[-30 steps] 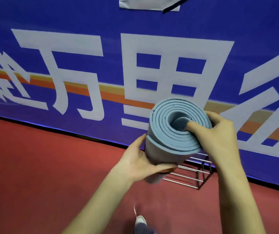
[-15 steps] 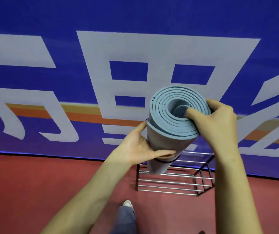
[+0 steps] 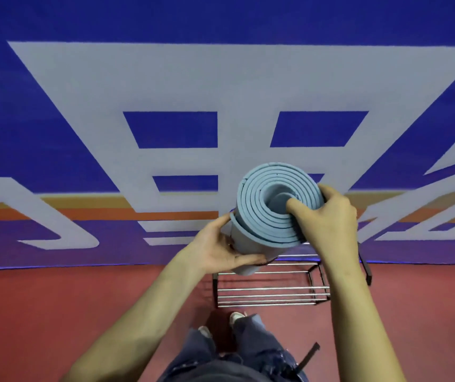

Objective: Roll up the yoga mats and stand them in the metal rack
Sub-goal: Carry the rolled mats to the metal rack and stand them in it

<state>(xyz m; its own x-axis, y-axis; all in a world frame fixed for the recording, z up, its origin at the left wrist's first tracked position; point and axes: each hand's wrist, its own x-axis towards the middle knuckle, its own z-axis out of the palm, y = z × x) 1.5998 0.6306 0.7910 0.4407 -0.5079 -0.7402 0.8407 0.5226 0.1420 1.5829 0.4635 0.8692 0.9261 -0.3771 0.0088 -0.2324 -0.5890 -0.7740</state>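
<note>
The person is holding a rolled blue yoga mat (image 3: 270,216) upright, directly above the metal rack (image 3: 270,295) that is standing on the red floor (image 3: 55,312) against the blue banner wall (image 3: 165,78). The left hand (image 3: 221,250) is wrapping around the lower side of the roll, thumb across its near face. The right hand (image 3: 328,216) is clamping the top rim, with the thumb pressing into the hollow core (this is keeping the coil from springing loose). Compared with a second ago, the rack is now lying fully in view just ahead of the person's shoes (image 3: 237,317), where before only a corner was showing beneath the mat. In the inspector's judgement, the approach is finishing and lowering the roll between the bars is the outstanding step. The mat's lower end is hanging clear above the rack, not yet inside it.
</note>
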